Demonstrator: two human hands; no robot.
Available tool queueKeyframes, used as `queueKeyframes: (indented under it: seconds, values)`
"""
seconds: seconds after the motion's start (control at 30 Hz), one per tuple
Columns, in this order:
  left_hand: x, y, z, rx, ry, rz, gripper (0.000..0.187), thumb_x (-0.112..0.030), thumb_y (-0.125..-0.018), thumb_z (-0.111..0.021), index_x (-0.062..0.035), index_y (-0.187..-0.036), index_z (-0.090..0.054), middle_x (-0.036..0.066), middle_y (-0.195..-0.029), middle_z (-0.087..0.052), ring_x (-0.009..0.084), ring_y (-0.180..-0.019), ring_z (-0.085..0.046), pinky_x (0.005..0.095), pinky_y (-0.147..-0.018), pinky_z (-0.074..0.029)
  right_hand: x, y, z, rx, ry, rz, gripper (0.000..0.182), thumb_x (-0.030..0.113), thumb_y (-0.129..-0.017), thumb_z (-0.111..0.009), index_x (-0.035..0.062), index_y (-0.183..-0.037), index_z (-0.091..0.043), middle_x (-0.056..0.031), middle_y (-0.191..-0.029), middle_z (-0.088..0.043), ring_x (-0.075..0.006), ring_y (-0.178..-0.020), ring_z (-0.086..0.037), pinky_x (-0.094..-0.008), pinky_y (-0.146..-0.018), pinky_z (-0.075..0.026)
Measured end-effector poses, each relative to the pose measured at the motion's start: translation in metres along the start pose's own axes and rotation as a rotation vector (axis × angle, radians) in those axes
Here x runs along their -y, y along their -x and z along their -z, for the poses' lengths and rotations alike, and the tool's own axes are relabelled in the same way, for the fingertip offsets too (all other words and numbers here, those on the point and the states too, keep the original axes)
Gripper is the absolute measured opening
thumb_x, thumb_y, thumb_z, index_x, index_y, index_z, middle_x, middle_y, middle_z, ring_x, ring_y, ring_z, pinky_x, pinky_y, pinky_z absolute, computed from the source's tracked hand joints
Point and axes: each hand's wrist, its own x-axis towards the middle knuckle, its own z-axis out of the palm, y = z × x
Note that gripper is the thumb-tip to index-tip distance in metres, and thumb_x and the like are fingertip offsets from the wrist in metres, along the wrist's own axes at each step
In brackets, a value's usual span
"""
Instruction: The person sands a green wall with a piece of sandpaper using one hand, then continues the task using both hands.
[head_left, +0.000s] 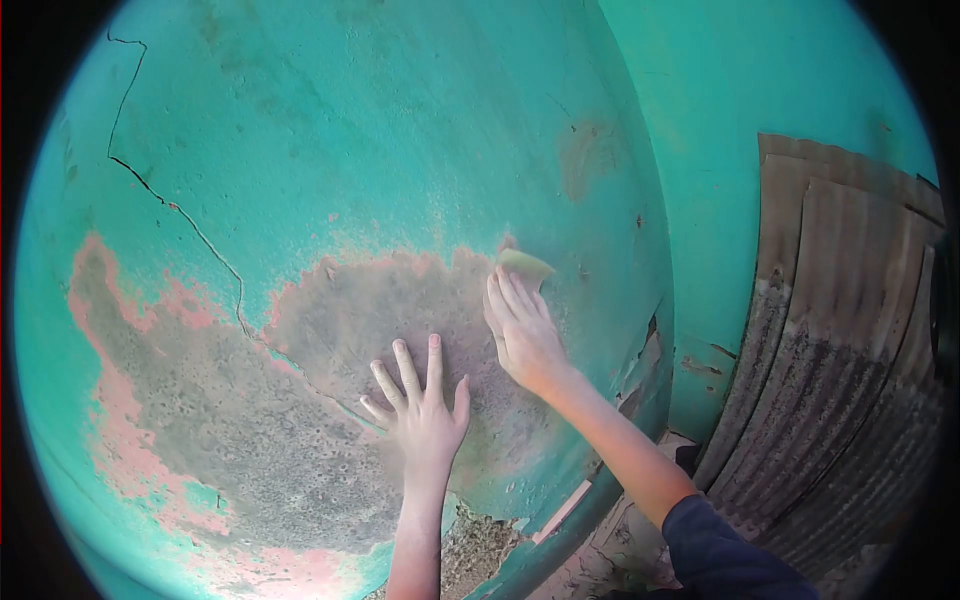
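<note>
While the left hand (425,405) is lying flat on the wall (330,130) with its fingers spread wide, the right hand (522,330) is pressing a small yellowish pad (525,265) against the same surface. The pad is sitting just under and beyond the right fingertips, up and to the right of the left hand, and those fingers are lying close together and flat over it rather than pinching. Both hands are resting on the bare patch (330,340), a grey and pink area where the green paint is gone. A crack (205,235) is running down the wall from upper left toward the left hand. Over on the right, rusty corrugated sheets (840,350) are leaning by the corner, and rubble (480,550) is lying at the wall's foot.
</note>
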Motion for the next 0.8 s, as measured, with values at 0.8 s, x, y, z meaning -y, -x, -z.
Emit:
queueKeyframes:
  seconds: [0.8]
  values:
    - [0.009, 0.017, 0.010, 0.082, 0.082, 0.017, 0.075, -0.051, -0.095, -0.060, -0.0336, -0.161, -0.029, 0.015, -0.169, -0.015, 0.0497, -0.153, -0.005, 0.0751, -0.114, -0.002, -0.004, -0.027, 0.008, -0.056, 0.051, -0.035, 0.065, 0.013, -0.094, -0.053, -0.0037, -0.154, -0.032, -0.0234, -0.157, -0.038, -0.0375, -0.144, -0.040, -0.0523, -0.114, -0.035]
